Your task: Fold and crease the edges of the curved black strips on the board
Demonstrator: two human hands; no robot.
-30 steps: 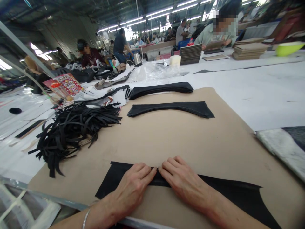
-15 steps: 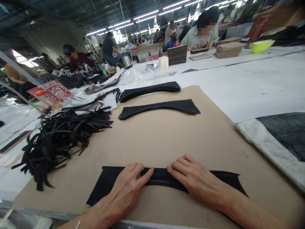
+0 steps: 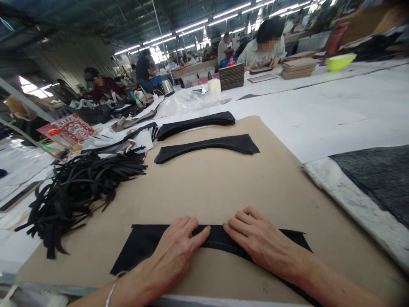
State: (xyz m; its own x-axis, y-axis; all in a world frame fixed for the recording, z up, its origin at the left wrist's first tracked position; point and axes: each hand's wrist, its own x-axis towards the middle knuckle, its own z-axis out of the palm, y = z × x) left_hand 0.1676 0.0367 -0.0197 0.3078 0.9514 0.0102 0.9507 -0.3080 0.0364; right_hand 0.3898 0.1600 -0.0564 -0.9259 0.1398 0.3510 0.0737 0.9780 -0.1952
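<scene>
A wide black fabric piece (image 3: 214, 237), curved along its near edge, lies at the front of the brown sheet (image 3: 204, 192). On its left half rests my left hand (image 3: 177, 247), fingers bent and closed over the upper edge, thumb pointing right. My right hand (image 3: 260, 239) grips the same edge further right, with its fingers curled together. A short gap separates the two hands, and a seam line shows there. What lies under the palms is hidden. Beyond the hands are two stacks of similar curved black pieces, the nearer stack (image 3: 207, 145) and the farther stack (image 3: 198, 123).
A heap of black strips (image 3: 83, 183) covers the left of the sheet. Dark grey cloth (image 3: 377, 179) lies on a pale slab (image 3: 338, 185) at right. Further back are stacked boards (image 3: 231, 76), a yellow-green bowl (image 3: 341, 62) and a co-worker (image 3: 265, 47).
The view has shifted slightly, so the stacks and slab appear further left. My left thumb is a little closer to my right hand. Both hands stay on the black piece.
</scene>
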